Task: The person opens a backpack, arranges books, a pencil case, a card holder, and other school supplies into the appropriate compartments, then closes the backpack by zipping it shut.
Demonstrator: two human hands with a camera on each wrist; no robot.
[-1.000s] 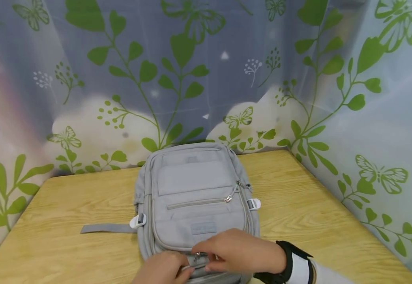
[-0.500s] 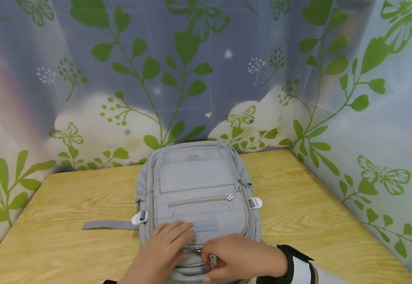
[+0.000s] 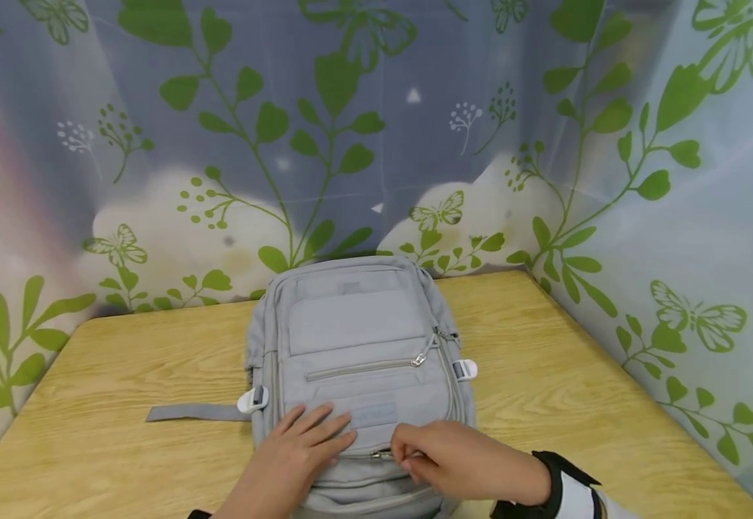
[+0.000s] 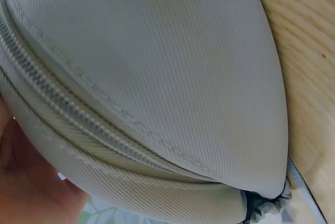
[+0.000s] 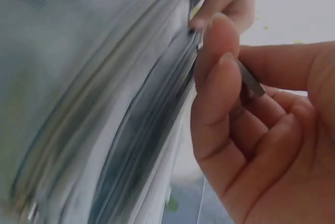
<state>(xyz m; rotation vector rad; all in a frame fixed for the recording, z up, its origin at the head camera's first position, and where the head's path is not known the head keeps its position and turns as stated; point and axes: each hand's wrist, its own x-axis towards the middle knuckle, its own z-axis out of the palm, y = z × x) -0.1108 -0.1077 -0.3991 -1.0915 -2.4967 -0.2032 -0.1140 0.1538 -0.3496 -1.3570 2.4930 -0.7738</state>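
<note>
A grey backpack [image 3: 363, 324] lies front side up on the wooden table. My left hand [image 3: 295, 454] rests with spread fingers on the lower left of its front panel. In the left wrist view, part of that hand shows at the left edge, against the zippered side of the bag. My right hand [image 3: 444, 458] has curled fingers at the lower zipper, right of the middle. The right wrist view shows it pinching a zipper pull [image 5: 252, 81], a grey tab between thumb and fingers. Most of the pull is hidden by the fingers in the head view.
A loose grey strap [image 3: 197, 412] stretches left from the bag across the wooden table [image 3: 558, 389]. White buckles [image 3: 253, 399] sit on both sides of the bag. A curtain with leaf and butterfly prints [image 3: 234, 144] stands behind and on both sides.
My left hand has let go near the lower zipper, moved up and flattened onto the front panel. My right hand has moved right along the zipper.
</note>
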